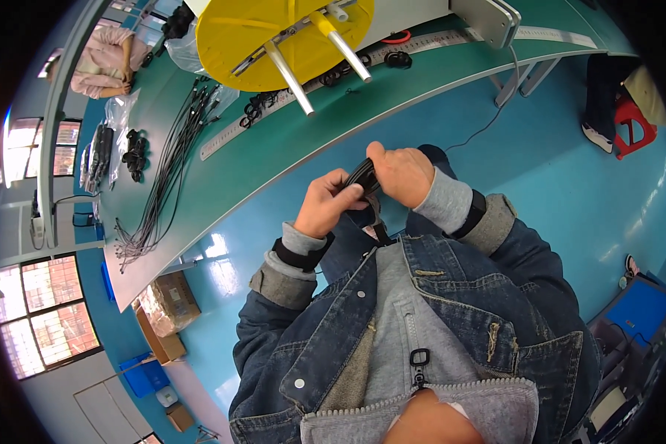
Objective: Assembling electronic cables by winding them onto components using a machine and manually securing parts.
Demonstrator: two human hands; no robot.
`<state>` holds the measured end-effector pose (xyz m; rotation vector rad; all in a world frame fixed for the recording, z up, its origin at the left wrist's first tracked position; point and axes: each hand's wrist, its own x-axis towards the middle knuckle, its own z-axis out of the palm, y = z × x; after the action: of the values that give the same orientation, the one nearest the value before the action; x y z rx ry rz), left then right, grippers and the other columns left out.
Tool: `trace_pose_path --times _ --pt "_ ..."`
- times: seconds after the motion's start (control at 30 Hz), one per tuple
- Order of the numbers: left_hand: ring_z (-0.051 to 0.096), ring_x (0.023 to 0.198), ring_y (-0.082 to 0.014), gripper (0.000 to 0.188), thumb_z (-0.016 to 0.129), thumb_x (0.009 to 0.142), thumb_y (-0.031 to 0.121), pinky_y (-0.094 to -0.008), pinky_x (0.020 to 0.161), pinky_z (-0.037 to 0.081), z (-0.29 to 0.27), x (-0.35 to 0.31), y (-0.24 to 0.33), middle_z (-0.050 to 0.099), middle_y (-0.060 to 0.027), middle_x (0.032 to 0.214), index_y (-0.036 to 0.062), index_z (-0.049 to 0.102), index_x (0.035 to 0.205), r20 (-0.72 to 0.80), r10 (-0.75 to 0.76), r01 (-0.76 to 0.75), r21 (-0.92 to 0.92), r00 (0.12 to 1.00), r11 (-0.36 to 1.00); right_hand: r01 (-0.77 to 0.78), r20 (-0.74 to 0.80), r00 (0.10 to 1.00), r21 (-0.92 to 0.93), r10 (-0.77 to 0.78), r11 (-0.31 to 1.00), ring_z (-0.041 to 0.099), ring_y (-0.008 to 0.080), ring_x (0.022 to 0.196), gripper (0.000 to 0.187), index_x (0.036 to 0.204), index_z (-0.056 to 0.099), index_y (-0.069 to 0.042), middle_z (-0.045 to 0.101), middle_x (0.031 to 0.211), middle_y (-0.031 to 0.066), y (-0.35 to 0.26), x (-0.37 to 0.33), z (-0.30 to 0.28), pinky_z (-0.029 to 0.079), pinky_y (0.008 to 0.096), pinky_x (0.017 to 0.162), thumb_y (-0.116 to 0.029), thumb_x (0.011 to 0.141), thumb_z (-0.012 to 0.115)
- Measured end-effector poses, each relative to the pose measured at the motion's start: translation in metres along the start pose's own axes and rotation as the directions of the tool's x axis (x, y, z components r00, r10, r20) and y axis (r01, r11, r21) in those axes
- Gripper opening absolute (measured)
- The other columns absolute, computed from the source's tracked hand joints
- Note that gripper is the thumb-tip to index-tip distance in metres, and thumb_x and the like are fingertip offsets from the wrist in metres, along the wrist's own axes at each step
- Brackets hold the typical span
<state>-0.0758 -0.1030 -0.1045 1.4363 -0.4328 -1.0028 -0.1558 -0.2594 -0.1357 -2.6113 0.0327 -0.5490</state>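
Note:
Between my two hands, above my lap and just off the table's front edge, is a coiled bundle of black cable (362,175). My left hand (328,201) is closed on the near side of the coil, its thumb pressed along it. The fingers of my right hand (402,175) are wrapped round the other side. Part of the coil is hidden behind the fingers. Ahead, a yellow disc (229,44) with metal rods (288,78) sticking out stands over the green table (274,159).
Long loose black cables (172,166) lie on the table's left part, near bagged bundles (100,155). A metal ruler (226,139) runs along the table, with black coils (255,107) by it. Another person (107,63) is at far left; a red stool (633,126) stands far right. Below the table sits a cardboard box (174,303).

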Motion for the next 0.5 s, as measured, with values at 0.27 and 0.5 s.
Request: trace_pose_path --times 0.27,0.5 --pt "0.056 0.066 -0.0121 0.015 0.064 0.077 0.012 -0.0251 0.054 0.047 0.0 0.001 -0.006 0.06 -0.0063 0.078 0.0005 0.057 0.082 -0.116 0.309 -0.074 0.839 0.944 0.54 0.006 -0.03 1.0 -0.083 -0.009 0.997 0.056 0.0281 0.047 0.012 0.078 0.039 -0.005 0.051 0.05 0.0104 -0.001 -0.003 0.004 0.043 0.0357 0.041 -0.01 0.077 0.05" --pt "0.058 0.058 -0.0163 0.023 0.067 0.072 0.011 -0.0252 0.052 0.047 0.01 0.003 -0.002 0.059 -0.0048 0.07 -0.0008 0.056 0.088 0.045 0.079 -0.091 0.4 0.996 0.912 0.166 -0.061 0.985 0.02 -0.164 0.986 0.058 0.029 0.053 0.017 0.079 0.041 -0.003 0.054 0.057 0.0118 -0.002 -0.001 -0.002 0.046 0.0376 0.045 -0.013 0.074 0.054"
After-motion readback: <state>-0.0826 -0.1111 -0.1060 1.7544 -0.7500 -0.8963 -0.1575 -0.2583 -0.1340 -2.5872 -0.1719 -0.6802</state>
